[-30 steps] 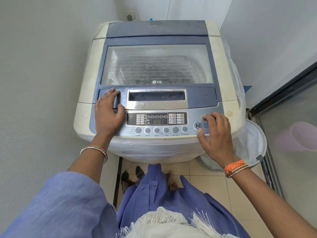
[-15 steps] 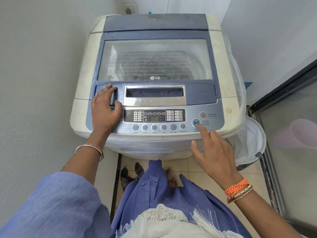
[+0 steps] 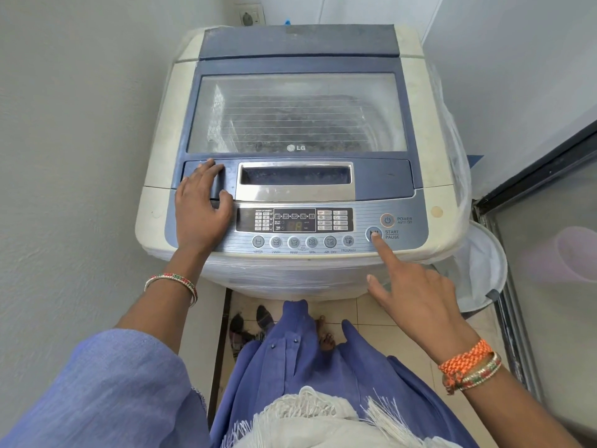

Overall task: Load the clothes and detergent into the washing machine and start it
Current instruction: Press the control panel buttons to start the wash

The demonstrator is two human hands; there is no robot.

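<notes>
The top-load washing machine (image 3: 300, 43) stands in front of me with its glass lid (image 3: 297, 92) closed. A dark mass shows dimly through the glass. My left hand (image 3: 202, 208) rests flat on the lid's front left corner, reaching onto the control panel (image 3: 294, 219). My right hand (image 3: 416, 295) points with a straight index finger. Its tip presses the round start/pause button (image 3: 371, 232) at the panel's right, just below the power button (image 3: 387, 220). The other fingers of that hand are curled and hold nothing. No detergent container is in view.
Walls close in on the left and right of the machine. A white mesh laundry basket (image 3: 484, 263) sits on the floor at the right, beside a glass door (image 3: 549, 253). A wall socket (image 3: 248, 16) is behind the machine. Sandals (image 3: 239, 328) lie on the tiled floor.
My right hand has left the power button, drawn back, and put its index finger on the start/pause button. My left hand stays in place on the lid.
</notes>
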